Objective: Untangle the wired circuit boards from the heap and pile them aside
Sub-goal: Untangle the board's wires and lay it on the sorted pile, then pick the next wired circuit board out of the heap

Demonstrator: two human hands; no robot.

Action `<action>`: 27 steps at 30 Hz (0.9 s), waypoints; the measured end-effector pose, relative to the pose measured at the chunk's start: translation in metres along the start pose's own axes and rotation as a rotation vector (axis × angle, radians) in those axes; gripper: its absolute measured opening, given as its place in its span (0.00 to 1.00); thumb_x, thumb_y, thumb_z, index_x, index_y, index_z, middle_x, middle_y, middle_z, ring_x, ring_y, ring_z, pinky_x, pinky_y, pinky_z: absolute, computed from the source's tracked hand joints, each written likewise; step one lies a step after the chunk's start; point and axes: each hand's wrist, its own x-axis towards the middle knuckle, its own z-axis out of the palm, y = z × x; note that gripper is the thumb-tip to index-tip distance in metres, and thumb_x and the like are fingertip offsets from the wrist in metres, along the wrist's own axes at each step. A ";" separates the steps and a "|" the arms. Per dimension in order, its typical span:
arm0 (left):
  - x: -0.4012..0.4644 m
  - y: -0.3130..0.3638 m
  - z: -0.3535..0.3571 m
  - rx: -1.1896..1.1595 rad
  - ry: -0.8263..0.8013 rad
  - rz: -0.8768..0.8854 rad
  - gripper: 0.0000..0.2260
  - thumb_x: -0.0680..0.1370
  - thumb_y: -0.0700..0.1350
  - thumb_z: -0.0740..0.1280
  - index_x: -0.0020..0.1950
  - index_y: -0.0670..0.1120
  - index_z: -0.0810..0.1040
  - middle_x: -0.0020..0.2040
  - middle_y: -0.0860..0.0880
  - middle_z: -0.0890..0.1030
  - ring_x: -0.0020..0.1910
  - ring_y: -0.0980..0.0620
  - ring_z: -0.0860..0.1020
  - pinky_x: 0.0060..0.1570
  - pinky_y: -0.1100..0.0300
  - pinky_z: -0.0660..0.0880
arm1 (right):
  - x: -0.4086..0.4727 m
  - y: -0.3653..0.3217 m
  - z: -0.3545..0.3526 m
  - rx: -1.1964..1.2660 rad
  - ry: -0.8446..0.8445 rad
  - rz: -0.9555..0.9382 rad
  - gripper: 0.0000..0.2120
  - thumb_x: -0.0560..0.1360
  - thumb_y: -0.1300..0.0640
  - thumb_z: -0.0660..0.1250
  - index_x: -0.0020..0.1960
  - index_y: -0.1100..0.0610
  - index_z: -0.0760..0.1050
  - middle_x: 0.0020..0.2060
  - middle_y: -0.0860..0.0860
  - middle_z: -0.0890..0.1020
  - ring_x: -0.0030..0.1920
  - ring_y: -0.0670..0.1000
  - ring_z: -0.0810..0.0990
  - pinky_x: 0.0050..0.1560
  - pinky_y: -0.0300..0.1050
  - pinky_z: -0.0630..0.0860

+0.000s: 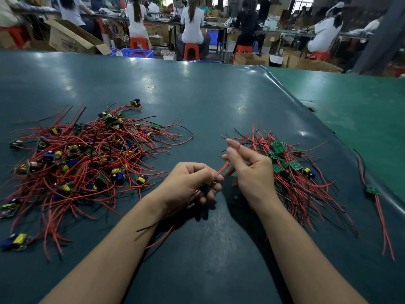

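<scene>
On your left the tangled heap (83, 159) sprawls across the dark mat (197, 95), red and black leads knotted over boards that carry yellow and blue parts, with a few strays near the mat's left edge. Just to its right, your left hand (188, 183) is curled around one board (206, 188), of which only a dark blue part shows between the fingers; black and red leads trail from it back beside your forearm. From that grip a red wire (222, 170) runs up to your right hand (247, 165), which has it wound around the raised forefinger and pinned by the thumb, the other fingers loosely curled. Beyond that hand lies the sorted pile (289, 170), green boards together and leads fanned toward you, and further right a lone board (372, 189) with its leads sits close to the fold where the mat meets the green surface. The likely trouble is in that taut wire: pull hard with the loop tight on your finger and you could strain the joint where the lead meets the board, or strip the end. The trailing leads by your left forearm lie near the heap's fringe, so lifting the board across may snag them and drag others along. Lay it down carelessly and its leads could knot into the pile.
</scene>
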 end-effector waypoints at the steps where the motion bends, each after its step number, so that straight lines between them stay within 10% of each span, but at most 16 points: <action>1: 0.000 0.000 -0.001 0.001 -0.013 0.000 0.07 0.76 0.37 0.66 0.38 0.40 0.81 0.31 0.44 0.80 0.23 0.53 0.74 0.20 0.66 0.67 | 0.002 0.000 -0.002 0.051 0.032 0.020 0.08 0.80 0.62 0.65 0.56 0.54 0.80 0.35 0.48 0.84 0.27 0.44 0.76 0.23 0.36 0.69; 15: -0.003 0.001 -0.004 0.022 -0.088 -0.027 0.08 0.74 0.39 0.65 0.37 0.43 0.82 0.33 0.43 0.81 0.24 0.52 0.75 0.21 0.66 0.68 | 0.004 -0.005 -0.011 0.201 0.108 -0.007 0.10 0.82 0.64 0.59 0.51 0.56 0.78 0.32 0.54 0.84 0.19 0.47 0.72 0.19 0.36 0.67; 20: -0.002 0.001 -0.003 -0.126 0.000 0.027 0.10 0.78 0.36 0.64 0.41 0.40 0.84 0.36 0.42 0.83 0.31 0.53 0.79 0.28 0.67 0.73 | 0.007 -0.009 -0.011 0.318 0.095 0.172 0.15 0.80 0.44 0.60 0.51 0.56 0.74 0.36 0.55 0.84 0.20 0.48 0.74 0.18 0.36 0.69; 27: 0.004 0.000 -0.006 -0.257 0.171 0.121 0.09 0.69 0.44 0.71 0.46 0.42 0.85 0.38 0.46 0.83 0.39 0.48 0.77 0.44 0.54 0.72 | -0.013 -0.007 0.001 0.005 -0.431 0.218 0.17 0.66 0.39 0.71 0.35 0.53 0.78 0.24 0.49 0.72 0.20 0.45 0.67 0.19 0.34 0.60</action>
